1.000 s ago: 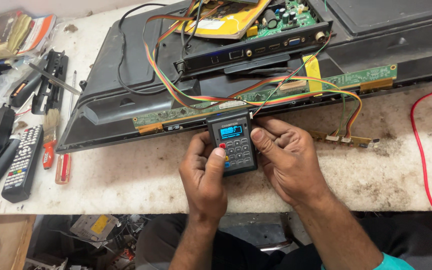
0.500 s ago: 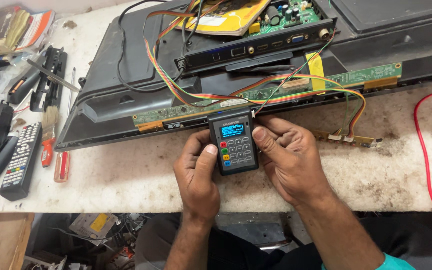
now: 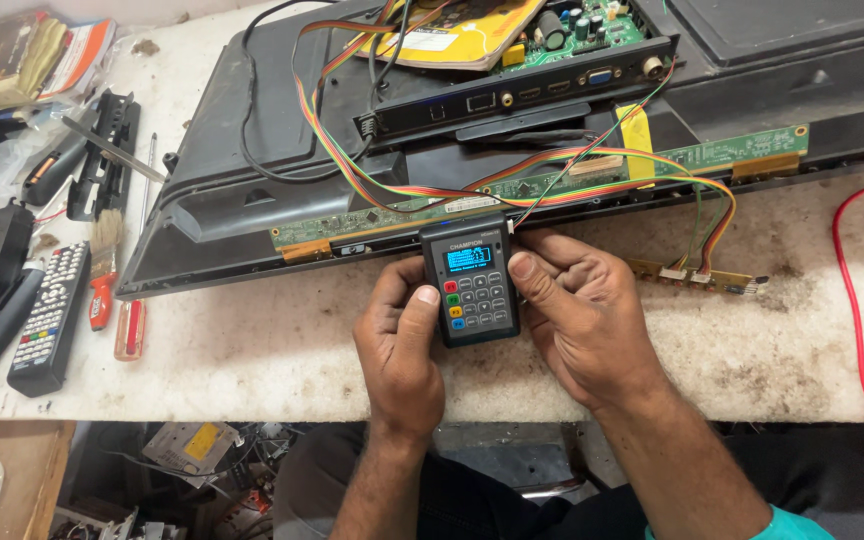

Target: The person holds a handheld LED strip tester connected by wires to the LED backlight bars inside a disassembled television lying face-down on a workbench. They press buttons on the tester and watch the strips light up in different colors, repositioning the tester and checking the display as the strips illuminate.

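My left hand bare, no ring or watch visible, my right hand bare, both forearms uncovered, teal sleeve edge at lower right, dark trousers, possibly black.

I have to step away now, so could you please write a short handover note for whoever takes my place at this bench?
Left hand: holds the left edge of the handheld tester, thumb on its keypad.
Right hand: holds its right edge, thumb by the lit screen.
Tester: on the white bench, against the opened television back, joined by a coloured ribbon cable.
Done: rear cover off, green strip board exposed, tester powered.
Left: not visible what the screen reports.
Aside: remote control, brush and screwdriver at left.
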A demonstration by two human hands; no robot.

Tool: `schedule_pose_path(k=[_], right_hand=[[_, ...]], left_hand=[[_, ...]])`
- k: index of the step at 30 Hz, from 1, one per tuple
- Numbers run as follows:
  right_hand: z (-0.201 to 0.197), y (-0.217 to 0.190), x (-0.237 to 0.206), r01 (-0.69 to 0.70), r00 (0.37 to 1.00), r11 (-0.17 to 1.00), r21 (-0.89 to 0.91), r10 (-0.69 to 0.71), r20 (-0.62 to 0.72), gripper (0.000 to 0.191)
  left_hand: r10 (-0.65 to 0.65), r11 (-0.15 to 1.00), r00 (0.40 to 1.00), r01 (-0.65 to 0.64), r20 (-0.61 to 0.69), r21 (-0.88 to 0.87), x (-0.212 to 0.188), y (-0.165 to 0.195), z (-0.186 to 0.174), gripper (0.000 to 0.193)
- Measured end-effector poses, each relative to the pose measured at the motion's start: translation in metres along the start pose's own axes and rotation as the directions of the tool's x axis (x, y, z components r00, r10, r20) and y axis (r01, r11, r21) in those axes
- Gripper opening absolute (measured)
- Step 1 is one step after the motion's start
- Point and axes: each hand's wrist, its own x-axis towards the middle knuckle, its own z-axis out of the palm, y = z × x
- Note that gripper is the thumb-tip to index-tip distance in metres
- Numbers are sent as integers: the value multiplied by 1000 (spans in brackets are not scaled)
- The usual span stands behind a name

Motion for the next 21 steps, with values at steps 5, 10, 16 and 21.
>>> schedule_pose_path(k=[5, 10, 16, 21], right_hand=[[-1, 0, 0, -3, 1000, 1000, 4, 3, 3, 43], [-1, 0, 0, 2, 1000, 1000, -3, -2, 7, 42], [-1, -1, 0, -5, 1000, 1000, 0, 5, 5, 42], [-1, -1, 0, 0, 1000, 1000, -2, 0, 8, 43]], left_hand=[[5, 1000, 1000, -6, 12, 15, 0, 1, 1, 34], [5, 1000, 1000, -5, 13, 12, 1, 3, 2, 34], [17, 1000, 1000, -17, 19, 9, 1, 2, 3, 32], [28, 1000, 999, -28, 17, 12, 2, 1, 2, 32]])
